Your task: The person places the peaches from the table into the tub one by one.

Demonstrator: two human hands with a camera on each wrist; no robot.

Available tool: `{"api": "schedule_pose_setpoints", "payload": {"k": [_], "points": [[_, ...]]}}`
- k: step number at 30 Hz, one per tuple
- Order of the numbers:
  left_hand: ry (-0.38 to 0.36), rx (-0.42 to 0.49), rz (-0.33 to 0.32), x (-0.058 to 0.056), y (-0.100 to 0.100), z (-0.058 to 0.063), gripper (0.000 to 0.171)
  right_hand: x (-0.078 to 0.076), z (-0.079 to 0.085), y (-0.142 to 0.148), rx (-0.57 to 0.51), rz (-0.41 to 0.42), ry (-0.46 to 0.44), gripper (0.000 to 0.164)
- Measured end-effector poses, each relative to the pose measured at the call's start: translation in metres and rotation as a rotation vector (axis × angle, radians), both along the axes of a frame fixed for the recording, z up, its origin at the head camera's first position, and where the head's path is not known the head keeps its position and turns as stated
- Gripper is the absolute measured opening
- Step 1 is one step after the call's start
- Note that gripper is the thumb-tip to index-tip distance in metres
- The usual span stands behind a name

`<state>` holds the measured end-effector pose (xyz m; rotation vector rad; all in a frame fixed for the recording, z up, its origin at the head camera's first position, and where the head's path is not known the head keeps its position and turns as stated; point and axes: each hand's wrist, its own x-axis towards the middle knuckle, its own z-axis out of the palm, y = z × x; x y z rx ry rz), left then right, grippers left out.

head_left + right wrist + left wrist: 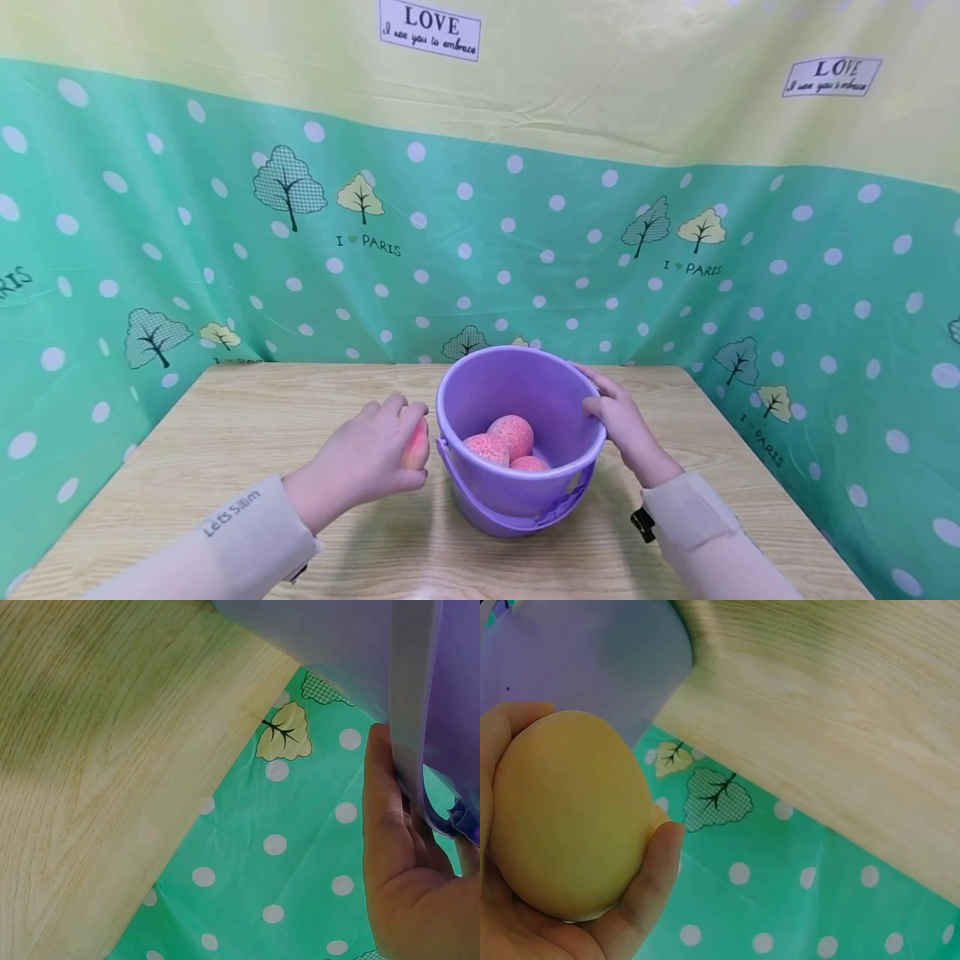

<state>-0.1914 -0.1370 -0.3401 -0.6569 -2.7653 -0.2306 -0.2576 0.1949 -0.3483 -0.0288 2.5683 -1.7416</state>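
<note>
My left hand (363, 450) holds a peach (570, 817), its fingers and thumb curled round the sides. The fruit looks yellow in the left wrist view and shows a pink patch (417, 443) in the head view. Just right of that hand is a purple bucket (495, 493), its mouth facing up and toward me. Three pink speckled peaches (513, 435) lie inside at the bottom. My right hand (628, 425) grips the bucket's right rim, thumb over the edge and fingers along the outer wall. The bucket's handle (517, 523) hangs down across its front.
A wood-grain table (247, 433) lies under the bucket. Behind it and along both sides hangs a green and yellow cloth (487, 250) with dots, trees and lettering. A black strap piece (642, 525) shows at my right cuff.
</note>
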Motion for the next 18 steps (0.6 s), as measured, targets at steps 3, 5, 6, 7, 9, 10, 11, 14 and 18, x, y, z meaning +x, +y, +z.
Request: {"api": "schedule_pose_setpoints", "payload": {"k": [3, 5, 6, 7, 9, 10, 11, 14, 18], "points": [[0.004, 0.001, -0.008, 0.001, 0.000, 0.003, 0.039, 0.000, 0.000, 0.000, 0.002, 0.002, 0.000, 0.079], [0.008, -0.003, -0.011, 0.001, 0.001, 0.005, 0.038, -0.001, 0.000, 0.000, 0.006, 0.004, -0.001, 0.079], [0.012, -0.007, -0.012, 0.001, 0.001, 0.006, 0.038, -0.001, 0.000, 0.000, 0.008, 0.005, -0.002, 0.080], [0.015, -0.011, -0.013, 0.001, 0.001, 0.007, 0.039, -0.001, 0.000, 0.000, 0.009, 0.007, -0.003, 0.080], [0.019, -0.019, -0.013, 0.000, 0.001, 0.009, 0.039, -0.001, 0.000, 0.000, 0.012, 0.008, -0.005, 0.080], [0.022, -0.023, -0.014, 0.000, 0.001, 0.010, 0.039, 0.000, 0.000, 0.000, 0.013, 0.009, -0.005, 0.080], [0.022, -0.025, -0.015, 0.000, 0.001, 0.011, 0.038, 0.000, 0.000, 0.000, 0.012, 0.011, -0.005, 0.080], [0.028, -0.037, -0.021, -0.001, 0.002, 0.015, 0.038, 0.000, 0.000, 0.000, 0.010, 0.010, -0.006, 0.079], [0.031, -0.062, -0.019, -0.002, 0.003, 0.022, 0.040, 0.001, 0.000, 0.001, 0.008, 0.009, -0.007, 0.079]]}}
